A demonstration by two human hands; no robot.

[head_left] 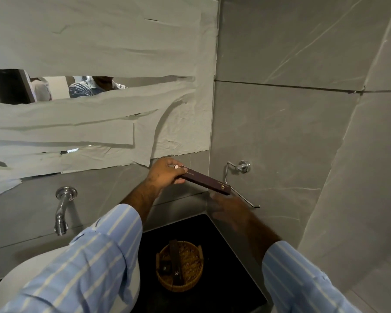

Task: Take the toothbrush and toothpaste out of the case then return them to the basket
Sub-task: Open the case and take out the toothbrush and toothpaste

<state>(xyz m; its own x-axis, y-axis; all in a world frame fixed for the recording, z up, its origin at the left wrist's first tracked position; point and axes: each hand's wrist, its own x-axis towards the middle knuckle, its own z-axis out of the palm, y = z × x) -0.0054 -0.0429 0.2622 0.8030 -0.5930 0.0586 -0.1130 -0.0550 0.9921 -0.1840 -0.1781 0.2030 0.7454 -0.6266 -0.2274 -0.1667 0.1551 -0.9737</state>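
Note:
My left hand (pixel 165 173) holds one end of a long, narrow dark maroon case (pixel 207 180) with small gold print, raised in front of the grey wall. Something small and pale shows at the end my fingers pinch. My right hand (pixel 229 210) is blurred, just below the case's far end, and I cannot tell whether it touches the case. Below, a round wicker basket (pixel 191 280) sits on the black counter (pixel 233 256) with dark boxes inside. No toothbrush or toothpaste is visible outside the case.
A chrome tap (pixel 62 211) juts from the wall above a white basin (pixel 16 281) at the left. A chrome holder bar (pixel 237 177) sticks out of the wall right behind the case. Paper strips cover most of the mirror (pixel 99 86).

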